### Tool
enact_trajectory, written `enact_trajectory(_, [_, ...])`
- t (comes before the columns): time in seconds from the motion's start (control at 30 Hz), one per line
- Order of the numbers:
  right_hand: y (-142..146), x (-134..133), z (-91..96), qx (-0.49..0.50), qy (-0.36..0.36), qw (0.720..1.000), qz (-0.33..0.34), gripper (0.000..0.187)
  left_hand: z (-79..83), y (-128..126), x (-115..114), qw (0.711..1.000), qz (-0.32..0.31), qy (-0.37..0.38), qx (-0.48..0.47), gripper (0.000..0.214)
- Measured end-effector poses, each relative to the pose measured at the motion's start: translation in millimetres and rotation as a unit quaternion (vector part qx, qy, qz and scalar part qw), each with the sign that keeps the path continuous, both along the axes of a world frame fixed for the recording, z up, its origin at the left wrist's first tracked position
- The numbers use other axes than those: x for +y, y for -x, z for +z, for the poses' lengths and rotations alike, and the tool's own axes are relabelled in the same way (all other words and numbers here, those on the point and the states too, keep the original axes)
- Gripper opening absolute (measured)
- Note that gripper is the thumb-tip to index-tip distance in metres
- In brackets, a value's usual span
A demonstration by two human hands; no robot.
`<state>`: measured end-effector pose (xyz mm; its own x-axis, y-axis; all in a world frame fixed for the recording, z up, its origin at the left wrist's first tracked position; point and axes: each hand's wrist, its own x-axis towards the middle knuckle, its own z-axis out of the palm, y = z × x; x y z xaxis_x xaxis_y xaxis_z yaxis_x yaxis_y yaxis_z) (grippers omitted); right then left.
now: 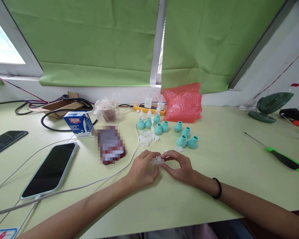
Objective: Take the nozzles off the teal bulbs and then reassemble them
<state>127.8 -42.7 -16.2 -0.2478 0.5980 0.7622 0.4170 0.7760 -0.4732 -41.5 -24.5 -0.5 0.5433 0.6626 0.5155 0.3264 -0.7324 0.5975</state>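
Between my two hands is a small translucent white plastic piece (157, 160), whose exact kind I cannot make out. My left hand (143, 169) pinches its left end with thumb and fingers. The right end is pinched by my right hand (179, 166), which has a black band on its wrist. Just beyond my fingers lies a loose pile of small translucent pieces (146, 137), with a flat clear piece (178, 149) to its right. Several turquoise rubber bulbs (181, 141) stand farther back with open necks. A few other turquoise bulbs (141, 124) carry clear pointed tips.
A phone (49, 169) with a white cable (114, 173), a blurred red-edged item (111, 146) and a milk drink box (79, 123) are on the left. Behind the bulbs are a yellow power strip (138, 107) and pink bubble wrap (183, 104). A screwdriver (284, 157) and green fan (274, 103) are right.
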Motion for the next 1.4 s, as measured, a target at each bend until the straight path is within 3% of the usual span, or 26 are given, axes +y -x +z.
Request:
enact_trajectory(0.1, [-2,3,1.7,-0.026,-0.060,0.998,0.022,0.054,3.3,2,-1,0.996,-0.004,0.086,-0.030,0.046])
enact_trajectory(0.23, [-4,5,3.6,-0.067,-0.099,0.991,0.053,0.062,8.8,3,3,0.967,-0.049,0.242,-0.055,0.025])
enact_trajectory(0.33, [-5,6,4.0,-0.100,-0.129,0.985,0.061,0.065,10.6,2,5,0.953,-0.083,0.287,-0.050,0.025])
enact_trajectory(0.5, [-6,5,5.3,-0.118,-0.129,0.983,0.053,0.062,7.9,0,5,0.944,-0.084,0.311,-0.065,0.027])
enact_trajectory(0.77, [-7,7,6.8,-0.096,-0.057,0.994,-0.017,0.035,2.4,-2,10,0.935,-0.072,0.315,-0.149,0.026])
enact_trajectory(1.4, [-6,4,8.9,-0.087,-0.041,0.995,-0.008,0.030,2.0,-1,9,0.915,-0.075,0.362,-0.162,0.028])
